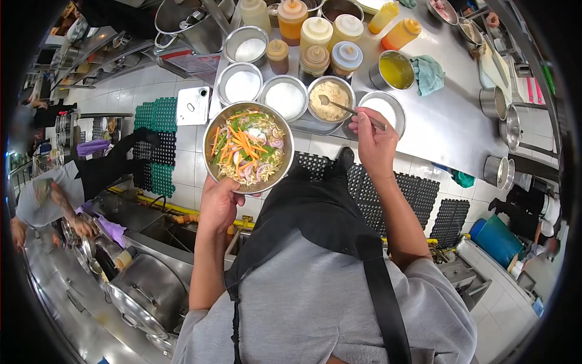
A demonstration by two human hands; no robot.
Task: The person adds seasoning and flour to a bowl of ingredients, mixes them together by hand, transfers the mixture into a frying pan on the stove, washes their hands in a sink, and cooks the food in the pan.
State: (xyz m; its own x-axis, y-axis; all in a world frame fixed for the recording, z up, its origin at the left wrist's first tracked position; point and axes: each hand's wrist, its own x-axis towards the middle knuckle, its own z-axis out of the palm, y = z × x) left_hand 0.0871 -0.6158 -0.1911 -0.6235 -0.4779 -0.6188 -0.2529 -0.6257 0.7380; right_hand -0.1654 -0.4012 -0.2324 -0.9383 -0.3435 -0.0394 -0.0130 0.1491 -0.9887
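Observation:
My left hand (221,197) grips the near rim of a metal bowl (208,159). Inside it lie bean sprouts, carrot strips (244,144), sliced red onion, green leaves and a small heap of white powder (257,131). In my right hand (371,138) is the handle of a metal spoon (368,117). The spoon's head rests in a bowl of beige powder (330,111). Beside that stand bowls of white granules or powder (285,100), one to the left and another white-filled bowl (381,108) partly behind my right hand.
Squeeze bottles (316,33) crowd the counter's back. A pot of yellow liquid (396,71) and a green cloth (428,76) are at right. A large lidded pot (148,291) stands lower left. Other people work at the far left (51,194) and right edges.

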